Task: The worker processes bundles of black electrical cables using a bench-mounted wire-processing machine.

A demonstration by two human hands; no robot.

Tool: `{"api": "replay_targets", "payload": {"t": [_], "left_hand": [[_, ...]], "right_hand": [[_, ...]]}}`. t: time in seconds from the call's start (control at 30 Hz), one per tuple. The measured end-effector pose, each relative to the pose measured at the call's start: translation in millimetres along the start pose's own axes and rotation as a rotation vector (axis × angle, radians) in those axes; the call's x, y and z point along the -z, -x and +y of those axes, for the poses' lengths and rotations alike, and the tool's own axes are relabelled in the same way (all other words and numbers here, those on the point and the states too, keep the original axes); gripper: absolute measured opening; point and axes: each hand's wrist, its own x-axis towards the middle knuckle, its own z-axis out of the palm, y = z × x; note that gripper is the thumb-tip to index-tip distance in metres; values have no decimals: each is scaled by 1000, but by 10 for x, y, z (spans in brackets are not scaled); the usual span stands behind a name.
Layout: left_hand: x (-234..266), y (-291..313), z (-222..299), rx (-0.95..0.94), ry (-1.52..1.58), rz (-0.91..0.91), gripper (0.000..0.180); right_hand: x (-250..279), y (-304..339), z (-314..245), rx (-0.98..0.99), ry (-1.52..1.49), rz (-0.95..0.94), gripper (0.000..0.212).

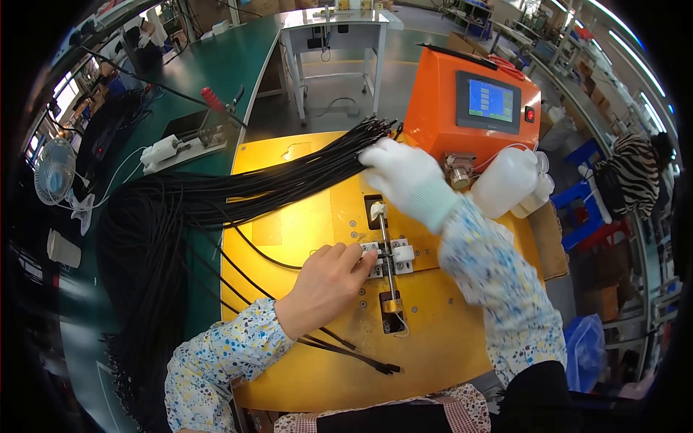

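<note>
Left of the yellow plate [289, 361], a big heap of black cables [144, 238] waits, its ends fanned across the plate's top. The bare left hand [325, 285] pinches one cable at the white clamp [390, 256] on the plate's middle. The gloved right hand [404, 180] closes on the cable ends [354, 148]. A few cables [354, 353] lie near the plate's lower edge; most of the bundle looks undone, I judge.

The bare left hand [326, 283] presses a black cable [268, 257] into the white clamp [390, 258] on the yellow table [433, 339]; the gloved right hand [408, 180] grips the cable bundle [289, 180]
</note>
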Motion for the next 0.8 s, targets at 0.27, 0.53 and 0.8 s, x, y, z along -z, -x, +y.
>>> {"api": "replay_targets", "payload": {"t": [0.27,0.53,0.8], "left_hand": [[-32,-7,-4,9,36,8,33],[-51,7,-21,33,91,32,36],[-29,7,-93,147,153,39,36]], "right_hand": [[-470,-815,61,200,535,-406,14],[126,-636,-159,429,429,268,11],[393,153,-337,290,328,207,20]]}}
